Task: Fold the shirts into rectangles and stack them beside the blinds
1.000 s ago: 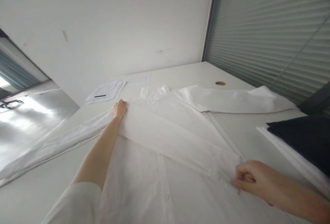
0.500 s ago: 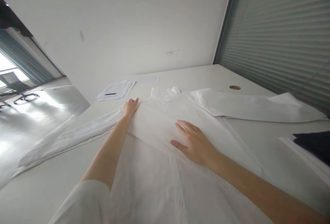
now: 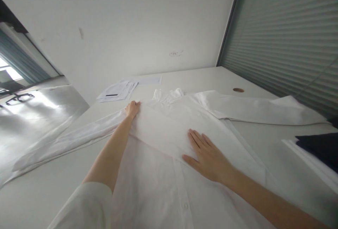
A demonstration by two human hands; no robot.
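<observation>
A white shirt (image 3: 158,172) lies spread on the white table, its gathered collar at the far end and a button strip running toward me. One sleeve stretches left, the other right. My left hand (image 3: 132,109) is closed on the shirt at its left shoulder, where the left sleeve begins. My right hand (image 3: 207,157) rests palm down on the body of the shirt, right of the middle, with its fingers spread out and nothing in them.
Printed papers (image 3: 118,91) lie at the back left of the table (image 3: 264,144). A round hole (image 3: 238,90) is at the back right. Dark folded cloth (image 3: 319,148) lies on white material at the right edge. Blinds stand on the right.
My right hand has moved slightly right and toward me across the shirt, its fingers now flatter. My left hand has stayed at the shoulder.
</observation>
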